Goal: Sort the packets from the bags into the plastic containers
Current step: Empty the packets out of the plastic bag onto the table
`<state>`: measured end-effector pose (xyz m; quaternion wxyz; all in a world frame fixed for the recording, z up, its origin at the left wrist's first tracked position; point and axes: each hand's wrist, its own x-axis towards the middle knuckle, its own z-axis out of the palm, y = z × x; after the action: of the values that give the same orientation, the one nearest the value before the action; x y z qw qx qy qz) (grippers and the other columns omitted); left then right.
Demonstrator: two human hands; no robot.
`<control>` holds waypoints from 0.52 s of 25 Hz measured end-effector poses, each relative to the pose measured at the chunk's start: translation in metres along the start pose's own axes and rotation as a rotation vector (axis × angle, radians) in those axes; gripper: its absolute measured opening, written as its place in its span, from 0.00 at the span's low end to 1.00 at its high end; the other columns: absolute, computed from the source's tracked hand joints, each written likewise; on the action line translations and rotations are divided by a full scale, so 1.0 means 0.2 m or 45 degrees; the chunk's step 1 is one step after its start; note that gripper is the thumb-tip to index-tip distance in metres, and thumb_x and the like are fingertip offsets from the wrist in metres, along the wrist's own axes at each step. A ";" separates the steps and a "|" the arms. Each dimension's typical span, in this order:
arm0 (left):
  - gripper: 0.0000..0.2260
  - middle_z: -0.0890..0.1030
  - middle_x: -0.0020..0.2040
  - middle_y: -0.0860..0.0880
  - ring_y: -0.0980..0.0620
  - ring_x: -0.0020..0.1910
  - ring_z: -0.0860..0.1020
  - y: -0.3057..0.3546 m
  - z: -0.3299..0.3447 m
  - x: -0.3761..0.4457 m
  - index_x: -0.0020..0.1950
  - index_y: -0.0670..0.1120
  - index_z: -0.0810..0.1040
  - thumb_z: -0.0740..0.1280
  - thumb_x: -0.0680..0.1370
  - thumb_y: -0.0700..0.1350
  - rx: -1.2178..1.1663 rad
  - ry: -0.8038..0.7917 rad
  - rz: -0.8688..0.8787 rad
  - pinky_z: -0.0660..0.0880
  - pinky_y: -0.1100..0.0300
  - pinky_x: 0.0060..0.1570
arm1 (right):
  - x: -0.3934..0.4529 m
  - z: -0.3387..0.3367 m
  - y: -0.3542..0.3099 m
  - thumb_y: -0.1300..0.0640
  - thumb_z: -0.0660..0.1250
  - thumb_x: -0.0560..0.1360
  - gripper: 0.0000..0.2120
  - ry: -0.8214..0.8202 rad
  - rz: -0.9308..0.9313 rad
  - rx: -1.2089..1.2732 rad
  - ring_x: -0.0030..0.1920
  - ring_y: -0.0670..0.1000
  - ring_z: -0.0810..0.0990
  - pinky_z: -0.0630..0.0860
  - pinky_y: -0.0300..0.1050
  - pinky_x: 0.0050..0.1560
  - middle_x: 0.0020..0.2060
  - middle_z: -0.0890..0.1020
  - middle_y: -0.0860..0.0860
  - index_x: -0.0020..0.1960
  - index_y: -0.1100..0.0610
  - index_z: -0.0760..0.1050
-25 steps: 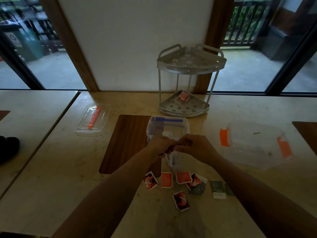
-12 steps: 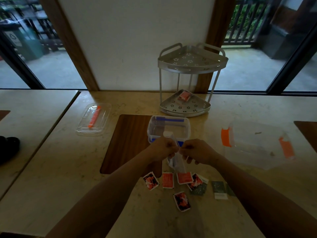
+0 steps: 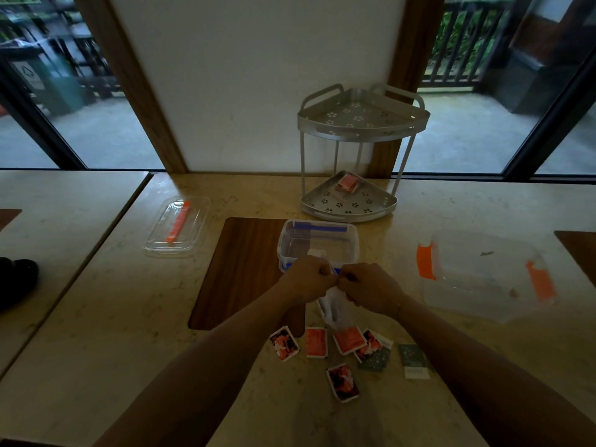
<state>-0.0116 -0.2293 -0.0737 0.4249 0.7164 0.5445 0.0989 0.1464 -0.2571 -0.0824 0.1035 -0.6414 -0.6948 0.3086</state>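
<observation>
Left hand (image 3: 308, 279) and right hand (image 3: 371, 290) both pinch thin clear plastic bag (image 3: 332, 306), hanging long axis vertical, above flat rectangular packets (image 3: 348, 340), near blue-clipped container (image 3: 317, 245)

Table (image 3: 96, 317) — packets (image 3: 316, 342), containers (image 3: 317, 243), rack (image 3: 348, 204)

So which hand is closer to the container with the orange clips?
Right. The right hand sits just left of the orange-clipped container; the left hand is farther left, beyond it.
</observation>
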 end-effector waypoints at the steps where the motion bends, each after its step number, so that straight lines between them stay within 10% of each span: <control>1: 0.10 0.82 0.45 0.35 0.49 0.37 0.81 0.00 0.00 0.00 0.47 0.34 0.80 0.65 0.77 0.42 0.026 0.008 -0.003 0.75 0.64 0.34 | 0.00 0.00 0.00 0.52 0.60 0.78 0.10 0.004 -0.003 0.004 0.34 0.47 0.78 0.77 0.45 0.43 0.34 0.79 0.48 0.42 0.54 0.77; 6: 0.13 0.82 0.42 0.34 0.39 0.42 0.82 0.00 -0.02 -0.01 0.44 0.34 0.79 0.66 0.76 0.44 0.110 0.006 -0.030 0.79 0.49 0.44 | 0.01 0.00 0.00 0.50 0.61 0.78 0.12 0.032 -0.011 -0.079 0.36 0.49 0.80 0.78 0.47 0.43 0.34 0.80 0.49 0.40 0.54 0.76; 13: 0.14 0.77 0.34 0.53 0.59 0.31 0.76 -0.01 -0.12 -0.06 0.58 0.43 0.75 0.69 0.76 0.47 0.331 0.076 -0.115 0.72 0.65 0.29 | -0.03 -0.15 0.16 0.51 0.64 0.77 0.14 0.224 0.122 -0.311 0.29 0.47 0.74 0.75 0.44 0.36 0.30 0.75 0.48 0.33 0.49 0.67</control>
<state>-0.0319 -0.2274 -0.0562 0.3161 0.7370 0.5967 0.0298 0.1903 -0.2541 -0.0757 0.0703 -0.7062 -0.6839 0.1689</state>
